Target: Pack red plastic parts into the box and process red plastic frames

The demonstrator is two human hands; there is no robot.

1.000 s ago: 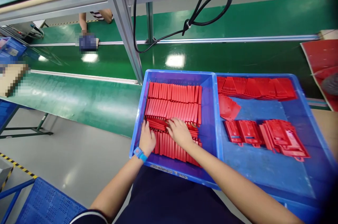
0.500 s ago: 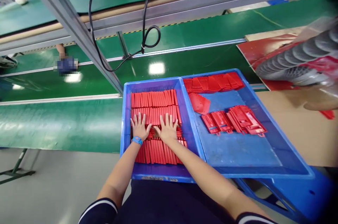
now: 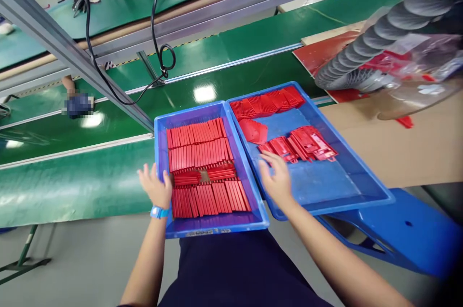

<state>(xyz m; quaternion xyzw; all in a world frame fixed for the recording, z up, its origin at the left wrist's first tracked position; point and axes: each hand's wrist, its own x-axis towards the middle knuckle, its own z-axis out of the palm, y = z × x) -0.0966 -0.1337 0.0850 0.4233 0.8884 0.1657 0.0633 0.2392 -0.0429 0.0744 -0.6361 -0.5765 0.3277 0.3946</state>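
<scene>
A blue tray [image 3: 213,230] rests on my lap, packed with rows of flat red plastic strips [image 3: 202,162]. My left hand [image 3: 155,187], with a blue wristband, hovers open at the tray's left rim, fingers spread. A second blue tray [image 3: 347,172] to the right holds larger red moulded parts [image 3: 307,145] and a row of red pieces [image 3: 267,102] along its far wall. My right hand [image 3: 277,176] is open with fingers stretched out over this tray's near left corner, close to the moulded parts. It holds nothing.
A green conveyor belt [image 3: 90,176] runs across behind the trays, crossed by a slanted metal post [image 3: 72,51] and a black cable [image 3: 155,56]. A grey ribbed hose [image 3: 379,36] and a red sheet lie at the right on cardboard [image 3: 405,147]. Another person's hand shows far left.
Both hands have lifted off the red strips. The left moved out to the tray's left rim, the right moved across into the neighbouring tray. The view swung right.
</scene>
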